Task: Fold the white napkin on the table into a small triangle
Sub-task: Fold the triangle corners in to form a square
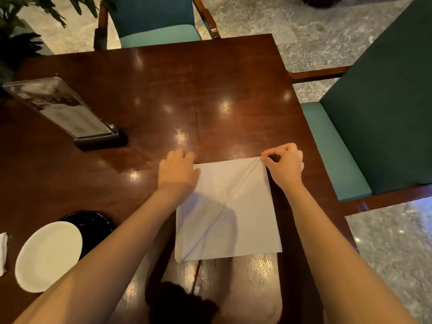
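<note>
The white napkin point(243, 216) lies spread as a square on the dark wooden table point(163, 90), close to the near right edge. A diagonal crease runs from its far right corner to its near left corner. My right hand point(285, 166) pinches the far right corner between thumb and fingers. My left hand point(176, 170) rests over the far left corner, fingers curled down; that corner is hidden under the hand, so I cannot tell if it is gripped.
A clear menu stand point(58, 108) on a black base stands at the left. A white plate point(49, 256) overlaps a black dish point(93, 224) at the near left. Green chairs stand at the far side point(156, 22) and the right point(374, 118).
</note>
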Demonstrator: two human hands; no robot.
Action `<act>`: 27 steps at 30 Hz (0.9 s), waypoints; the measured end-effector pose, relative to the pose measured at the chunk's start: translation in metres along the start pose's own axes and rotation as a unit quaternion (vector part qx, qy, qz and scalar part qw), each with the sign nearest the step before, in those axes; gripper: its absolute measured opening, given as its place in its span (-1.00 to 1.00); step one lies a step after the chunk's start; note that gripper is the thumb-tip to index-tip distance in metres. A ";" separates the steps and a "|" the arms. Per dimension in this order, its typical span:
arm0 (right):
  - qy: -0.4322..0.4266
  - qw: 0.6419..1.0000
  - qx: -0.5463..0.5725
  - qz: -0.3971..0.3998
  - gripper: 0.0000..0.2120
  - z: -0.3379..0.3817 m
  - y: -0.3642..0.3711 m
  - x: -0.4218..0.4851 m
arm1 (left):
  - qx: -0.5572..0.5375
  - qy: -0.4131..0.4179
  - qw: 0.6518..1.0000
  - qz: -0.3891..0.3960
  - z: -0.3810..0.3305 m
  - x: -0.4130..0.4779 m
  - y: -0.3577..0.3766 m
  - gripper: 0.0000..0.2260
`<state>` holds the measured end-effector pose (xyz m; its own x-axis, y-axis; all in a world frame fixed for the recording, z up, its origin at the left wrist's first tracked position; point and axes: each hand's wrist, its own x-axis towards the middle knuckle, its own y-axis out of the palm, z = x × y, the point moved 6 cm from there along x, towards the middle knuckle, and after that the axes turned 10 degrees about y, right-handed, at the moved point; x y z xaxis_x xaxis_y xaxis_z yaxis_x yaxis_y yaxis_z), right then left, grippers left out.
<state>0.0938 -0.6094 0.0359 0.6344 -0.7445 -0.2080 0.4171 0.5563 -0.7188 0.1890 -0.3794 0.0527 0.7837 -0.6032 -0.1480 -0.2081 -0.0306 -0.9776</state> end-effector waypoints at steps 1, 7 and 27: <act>0.001 1.000 -0.008 -0.007 -0.93 0.001 0.000 0.001 | -0.025 -0.028 0.999 0.002 0.011 0.001 0.005 -0.71; -0.074 0.996 -0.052 0.007 -0.91 -0.001 0.005 0.004 | -0.219 -0.040 0.974 -0.033 0.037 0.005 0.010 -0.84; -0.387 0.887 -0.246 -0.054 -0.79 0.002 0.011 -0.030 | -0.125 0.086 0.983 -0.104 -0.015 -0.140 0.034 -0.89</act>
<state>0.0808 -0.5802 0.0357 0.9440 -0.2020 0.2610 0.2894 0.1265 -0.9488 0.0637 -0.3081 0.0426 0.7189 -0.6879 0.0996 -0.2077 -0.3493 -0.9137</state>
